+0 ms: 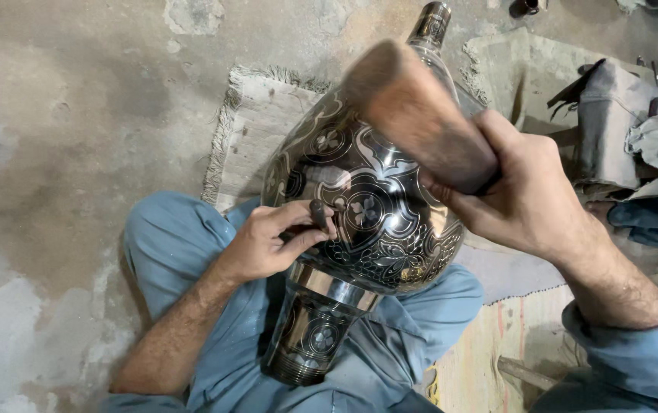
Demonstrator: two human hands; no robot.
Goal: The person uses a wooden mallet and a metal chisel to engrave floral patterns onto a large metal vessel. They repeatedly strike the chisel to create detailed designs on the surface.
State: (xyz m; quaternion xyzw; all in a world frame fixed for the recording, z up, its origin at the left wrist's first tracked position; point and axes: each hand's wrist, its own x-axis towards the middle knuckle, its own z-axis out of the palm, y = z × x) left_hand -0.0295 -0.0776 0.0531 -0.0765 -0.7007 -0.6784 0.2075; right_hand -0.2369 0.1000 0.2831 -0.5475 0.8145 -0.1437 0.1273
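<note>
With the engraved metal vase (367, 214) lying across your lap, your left hand (268, 241) pinching a small chisel (319, 214) and your right hand (528, 191) clenching the wooden mallet (421, 115), a skewed blow could skid the tip across the pattern.

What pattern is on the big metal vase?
Silver floral and scrolling engraving on black, on the vase, head view.

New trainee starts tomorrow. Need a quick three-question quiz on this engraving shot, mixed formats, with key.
1. True or false: the left hand pinches a small dark tool against the metal vase.
2. What does the right hand hold? A) wooden mallet B) paintbrush C) cloth
3. Fill in: the vase lies tilted across the person's ____.

Key
1. True.
2. A, the wooden mallet, raised over the vase.
3. Lap, neck pointing away toward the fringed mat.
</note>
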